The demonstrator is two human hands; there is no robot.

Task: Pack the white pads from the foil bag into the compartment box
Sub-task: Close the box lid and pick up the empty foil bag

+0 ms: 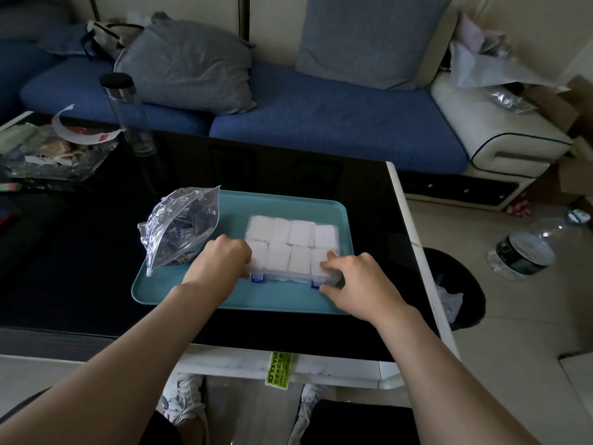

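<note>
Gripping front corners of clear plastic compartment box (290, 276) with left hand (224, 256), right hand (348, 279); risk of lid jamming on bulging white square pads (300, 232).

Just one wide head cam, looking forward and down, close over the glossy black table (288, 175), blue fabric sofa (321, 123) at 12 o'clock.

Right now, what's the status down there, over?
Left hand, right hand grip compartment box front corners. White pads fill it, lid looks down. Foil bag beside, left; nothing blocking.
</note>
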